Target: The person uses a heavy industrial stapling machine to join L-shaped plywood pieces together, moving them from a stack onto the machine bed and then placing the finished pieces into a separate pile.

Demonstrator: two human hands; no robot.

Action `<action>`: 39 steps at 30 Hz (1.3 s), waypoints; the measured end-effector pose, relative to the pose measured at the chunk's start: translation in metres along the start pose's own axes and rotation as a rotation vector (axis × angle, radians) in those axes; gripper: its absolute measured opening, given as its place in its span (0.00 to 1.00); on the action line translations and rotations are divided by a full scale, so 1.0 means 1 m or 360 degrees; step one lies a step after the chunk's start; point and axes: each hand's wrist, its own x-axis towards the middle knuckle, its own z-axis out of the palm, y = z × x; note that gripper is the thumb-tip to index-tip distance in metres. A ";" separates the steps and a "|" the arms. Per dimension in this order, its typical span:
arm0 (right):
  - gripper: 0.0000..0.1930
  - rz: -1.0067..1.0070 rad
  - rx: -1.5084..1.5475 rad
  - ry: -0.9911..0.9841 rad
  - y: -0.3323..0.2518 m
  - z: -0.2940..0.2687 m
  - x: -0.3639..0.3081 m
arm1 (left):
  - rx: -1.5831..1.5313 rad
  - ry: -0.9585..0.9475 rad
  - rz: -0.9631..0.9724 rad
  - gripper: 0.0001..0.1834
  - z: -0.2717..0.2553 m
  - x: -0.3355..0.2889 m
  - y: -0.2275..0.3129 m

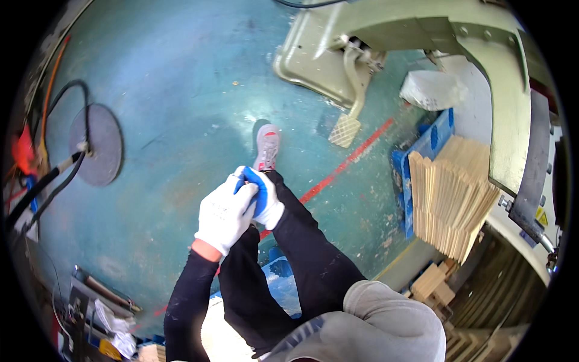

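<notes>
Head view: white-gloved left hand (pixel 223 216) clasped with right hand (pixel 264 198) in blue-and-white glove (pixel 274 212), fingers curled together; cannot tell what, if anything, is pinched. Pale wooden pieces (pixel 449 199), well clear rightward, stand tightly packed, likely bracing one another beside blue plastic crate (pixel 439 130).

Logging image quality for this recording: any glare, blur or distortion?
Head view: glare washes the teal floor; head view, left rim: the red object looks blurred; head view, edges: fisheye bending, black corners; head view, centre: left hand and right hand fairly clear.
</notes>
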 end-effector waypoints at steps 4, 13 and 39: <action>0.14 0.0013 0.0021 -0.0158 -0.018 -0.019 0.032 | -0.0151 -0.0066 0.0168 0.17 0.019 0.039 -0.009; 0.23 0.0013 0.0423 -0.0516 -0.096 -0.033 0.058 | -0.1634 0.0025 -0.0391 0.10 0.076 0.142 -0.074; 0.20 -0.0356 0.0289 0.0390 -0.054 0.005 -0.018 | -0.0646 0.0381 -0.0205 0.08 0.019 0.063 0.012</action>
